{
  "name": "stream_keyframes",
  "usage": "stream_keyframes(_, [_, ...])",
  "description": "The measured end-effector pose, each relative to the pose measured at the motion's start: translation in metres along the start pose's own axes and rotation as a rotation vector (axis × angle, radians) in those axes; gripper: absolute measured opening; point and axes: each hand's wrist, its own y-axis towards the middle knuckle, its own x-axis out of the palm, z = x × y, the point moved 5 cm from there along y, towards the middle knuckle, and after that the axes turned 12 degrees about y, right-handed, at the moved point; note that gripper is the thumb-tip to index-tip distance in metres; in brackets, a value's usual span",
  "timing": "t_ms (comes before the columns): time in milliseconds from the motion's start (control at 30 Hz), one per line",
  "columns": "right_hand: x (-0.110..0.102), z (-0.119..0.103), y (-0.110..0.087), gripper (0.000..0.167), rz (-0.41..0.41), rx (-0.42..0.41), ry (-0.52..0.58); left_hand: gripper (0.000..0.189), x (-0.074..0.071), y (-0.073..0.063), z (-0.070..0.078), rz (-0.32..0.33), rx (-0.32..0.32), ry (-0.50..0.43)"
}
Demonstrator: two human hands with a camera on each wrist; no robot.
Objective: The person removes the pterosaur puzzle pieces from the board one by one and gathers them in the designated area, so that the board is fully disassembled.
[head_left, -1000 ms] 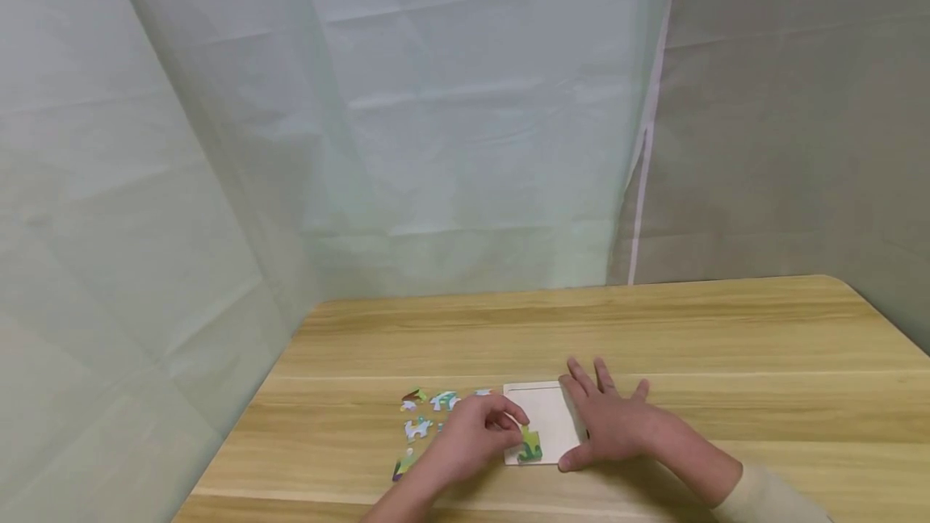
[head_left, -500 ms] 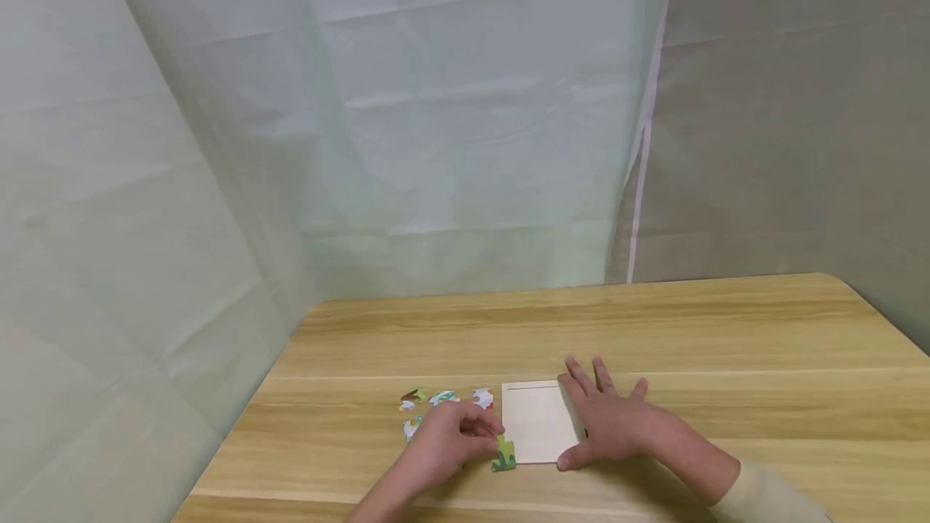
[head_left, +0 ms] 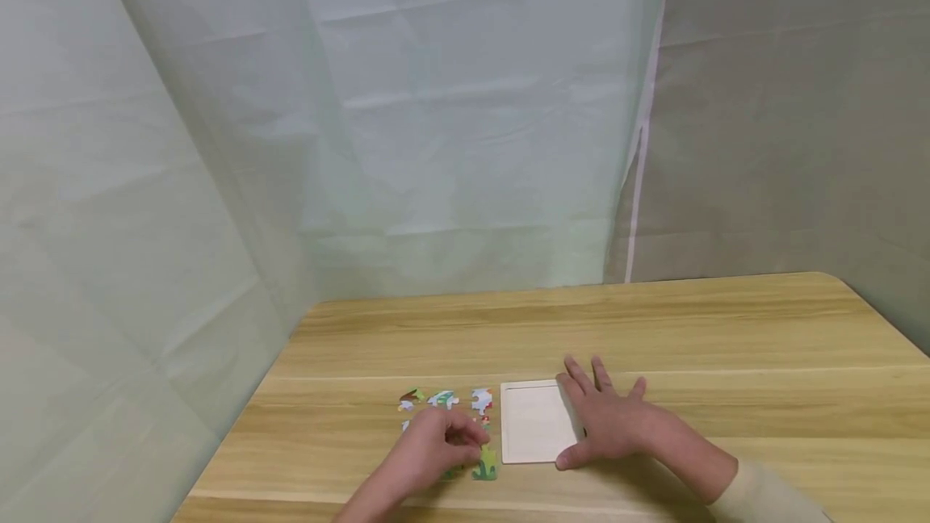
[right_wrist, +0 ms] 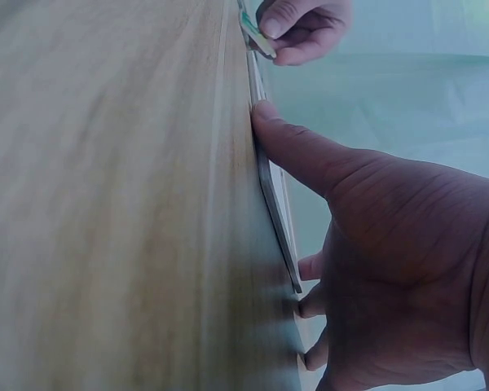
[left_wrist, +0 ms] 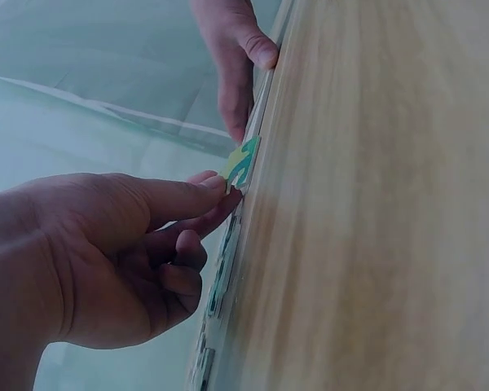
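Observation:
My left hand [head_left: 433, 452] pinches a green jigsaw puzzle piece [head_left: 485, 465] between thumb and finger, left of the wooden puzzle tray [head_left: 534, 426]. In the left wrist view the piece [left_wrist: 241, 165] tilts up from the thumb tip, its lower edge close to the tabletop. With fingers spread, my right hand [head_left: 609, 424] rests at the tray's right side. The right wrist view has its thumb [right_wrist: 269, 118] against the tray's near edge. No piece lies on the visible part of the pale tray.
Several loose puzzle pieces lie left of the tray, among them a brown-and-green one [head_left: 410, 399], a white-and-green one [head_left: 442, 399] and a blue-and-white one [head_left: 481, 400]. My left hand covers others partly. Pale cloth [head_left: 465, 144] hangs behind the wooden table [head_left: 697, 329].
My left hand has carried the green puzzle piece leftward, from over the tray to the table beside the loose pieces. The right hand has stayed at the tray.

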Motion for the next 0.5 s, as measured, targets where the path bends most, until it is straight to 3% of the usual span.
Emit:
stream_keyframes(300, [-0.0009,-0.0003,-0.0014,0.122,-0.028,-0.014,0.011,0.015,0.0011,-0.0028,0.0026,-0.023,0.045,0.089])
stream_keyframes(500, [-0.0073,0.0015,-0.0028,0.116,-0.023,-0.038,0.046,0.012,-0.0046,-0.0001,0.0085,0.066,0.061,0.165])
